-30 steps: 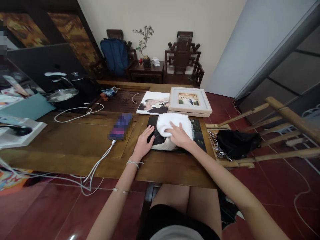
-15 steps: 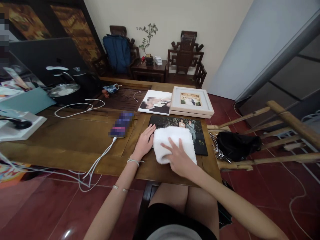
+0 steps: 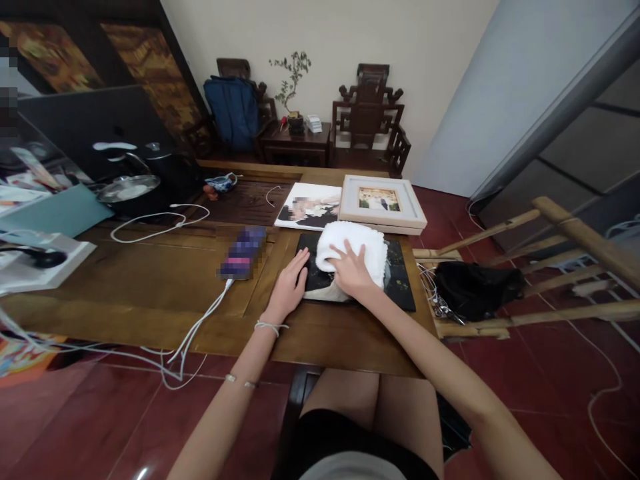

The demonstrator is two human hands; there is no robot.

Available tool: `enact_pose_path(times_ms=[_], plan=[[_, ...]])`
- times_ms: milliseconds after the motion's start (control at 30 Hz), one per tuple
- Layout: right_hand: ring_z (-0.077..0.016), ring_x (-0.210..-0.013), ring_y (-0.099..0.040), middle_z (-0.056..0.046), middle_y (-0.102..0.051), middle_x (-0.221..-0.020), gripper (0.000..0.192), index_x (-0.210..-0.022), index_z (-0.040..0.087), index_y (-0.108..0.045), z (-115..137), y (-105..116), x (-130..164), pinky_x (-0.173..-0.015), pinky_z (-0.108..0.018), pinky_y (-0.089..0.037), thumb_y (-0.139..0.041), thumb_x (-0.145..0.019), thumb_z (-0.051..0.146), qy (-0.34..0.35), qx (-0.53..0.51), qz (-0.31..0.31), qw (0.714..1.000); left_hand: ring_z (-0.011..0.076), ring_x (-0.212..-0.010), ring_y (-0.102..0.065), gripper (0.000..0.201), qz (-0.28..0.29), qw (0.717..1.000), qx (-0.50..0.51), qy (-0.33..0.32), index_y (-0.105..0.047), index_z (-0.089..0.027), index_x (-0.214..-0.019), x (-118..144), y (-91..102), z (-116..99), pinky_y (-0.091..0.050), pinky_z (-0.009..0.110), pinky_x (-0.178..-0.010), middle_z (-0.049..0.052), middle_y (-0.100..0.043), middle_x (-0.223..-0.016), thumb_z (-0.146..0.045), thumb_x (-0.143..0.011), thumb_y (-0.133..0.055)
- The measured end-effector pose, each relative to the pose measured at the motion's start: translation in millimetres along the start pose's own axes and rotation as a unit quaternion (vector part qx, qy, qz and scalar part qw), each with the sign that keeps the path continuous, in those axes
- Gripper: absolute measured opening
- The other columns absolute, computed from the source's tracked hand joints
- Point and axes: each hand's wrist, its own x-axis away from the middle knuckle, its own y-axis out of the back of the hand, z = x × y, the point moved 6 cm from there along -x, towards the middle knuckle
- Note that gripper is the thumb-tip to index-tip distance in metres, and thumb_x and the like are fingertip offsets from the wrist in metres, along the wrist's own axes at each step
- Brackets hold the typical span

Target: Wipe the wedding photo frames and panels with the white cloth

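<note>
A folded white cloth (image 3: pixel 367 245) lies on a dark photo panel (image 3: pixel 403 283) near the front of the wooden table. My right hand (image 3: pixel 351 270) presses down on the cloth with its fingers spread across the top. The cloth and hand cover much of the printed picture; pale fabric shows at its lower edge. At the panel's left edge rests my left hand (image 3: pixel 291 283), flat with fingers stretched out, holding nothing.
Behind the panel lie a white photo print (image 3: pixel 310 205) and a pale framed photo (image 3: pixel 383 202). A phone (image 3: pixel 243 253) with white charging cables (image 3: pixel 207 307) is left of my left hand. A bamboo rack (image 3: pixel 550 213) holding a black bag (image 3: pixel 473 290) stands right of the table.
My right hand has slid the cloth away from me to the panel's far edge, uncovering its near part and covering the pictured couple. My left hand stays in place.
</note>
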Motion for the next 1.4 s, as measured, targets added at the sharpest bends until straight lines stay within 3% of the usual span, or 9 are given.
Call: enact_pose_path(times_ms=[100,200,367,533,700,867,1000,1133,1400], plan=[[-0.0405,-0.137,-0.014,-0.005,-0.036,-0.147,0.045,-0.115,0.022,-0.063,31,-7,3,-0.100,-0.074,-0.009,-0.043,-0.078,0.008,0.072,0.006,-0.001,0.997,0.0208,-0.138,-0.027,0.047,-0.041,0.998,0.055,0.005,-0.035,-0.020,-0.141,1,8.9,-6,-0.021,0.043,-0.115,0.008,-0.035,-0.148,-0.034,-0.096,-0.029],[-0.0392,-0.137,-0.013,-0.002,-0.039,-0.145,0.037,-0.100,0.019,-0.070,59,-8,27,-0.102,-0.072,-0.007,-0.041,-0.079,0.009,0.181,-0.008,0.009,0.983,0.0215,-0.139,-0.024,0.051,-0.083,0.993,0.085,-0.003,-0.030,-0.021,-0.143,2,16.4,-9,-0.019,0.043,-0.115,0.007,-0.030,-0.150,-0.041,-0.097,-0.020],[-0.0328,-0.138,-0.018,-0.003,-0.049,-0.137,0.036,-0.087,0.018,-0.071,55,2,78,-0.106,-0.068,-0.008,-0.043,-0.068,0.004,0.267,-0.058,0.086,0.958,0.0227,-0.140,-0.021,0.055,-0.058,0.997,0.042,-0.013,-0.027,-0.019,-0.144,2,10.0,-10,-0.019,0.045,-0.115,0.009,-0.029,-0.150,-0.043,-0.097,-0.017],[-0.0230,-0.137,-0.024,-0.004,-0.051,-0.136,0.053,-0.101,0.020,-0.067,5,17,87,-0.111,-0.058,-0.012,-0.038,-0.061,0.000,0.183,-0.108,0.076,0.974,0.0209,-0.138,-0.026,0.047,0.006,1.000,-0.020,-0.005,-0.036,-0.016,-0.140,1,-3.5,-10,-0.025,0.044,-0.114,0.010,-0.035,-0.147,-0.034,-0.097,-0.027],[-0.0282,-0.137,-0.023,-0.012,-0.051,-0.134,0.056,-0.115,0.017,-0.062,-31,18,36,-0.106,-0.064,-0.014,-0.037,-0.067,0.001,0.059,-0.083,0.043,0.994,0.0225,-0.131,-0.041,0.040,0.002,0.999,-0.050,-0.006,-0.052,-0.014,-0.127,0,-6.8,-6,-0.034,0.045,-0.109,0.012,-0.052,-0.134,-0.030,-0.095,-0.034],[-0.0311,-0.133,-0.032,-0.010,-0.058,-0.127,0.057,-0.122,0.022,-0.058,-6,18,-33,-0.099,-0.068,-0.020,-0.037,-0.072,0.004,0.067,-0.107,0.034,0.991,0.0228,-0.127,-0.046,0.038,-0.004,0.998,-0.065,-0.010,-0.057,-0.013,-0.121,0,-6.0,-4,-0.037,0.044,-0.108,0.013,-0.056,-0.130,-0.029,-0.095,-0.035],[-0.0306,-0.130,-0.036,-0.008,-0.059,-0.125,0.054,-0.118,0.022,-0.061,18,11,-59,-0.100,-0.069,-0.015,-0.037,-0.073,0.005,0.085,-0.139,0.025,0.986,0.0234,-0.121,-0.052,0.036,-0.003,0.997,-0.081,-0.007,-0.058,-0.012,-0.119,0,-5.3,-4,-0.040,0.043,-0.106,0.014,-0.059,-0.126,-0.028,-0.094,-0.038],[-0.0285,-0.133,-0.033,-0.008,-0.057,-0.129,0.054,-0.118,0.022,-0.060,3,8,-46,-0.102,-0.068,-0.009,-0.037,-0.072,0.005,0.071,-0.150,0.004,0.986,0.0240,-0.124,-0.049,0.036,0.001,0.996,-0.086,-0.015,-0.054,-0.015,-0.124,0,-6.4,-4,-0.039,0.045,-0.106,0.012,-0.056,-0.130,-0.027,-0.092,-0.040],[-0.0302,-0.136,-0.026,-0.012,-0.044,-0.140,0.054,-0.115,0.018,-0.060,-102,20,27,-0.098,-0.075,-0.006,-0.036,-0.069,0.003,-0.020,-0.055,-0.018,0.998,0.0242,-0.128,-0.045,0.038,-0.005,0.996,-0.089,-0.021,-0.052,-0.017,-0.126,1,-8.4,-4,-0.039,0.047,-0.106,0.012,-0.053,-0.133,-0.022,-0.090,-0.043]])
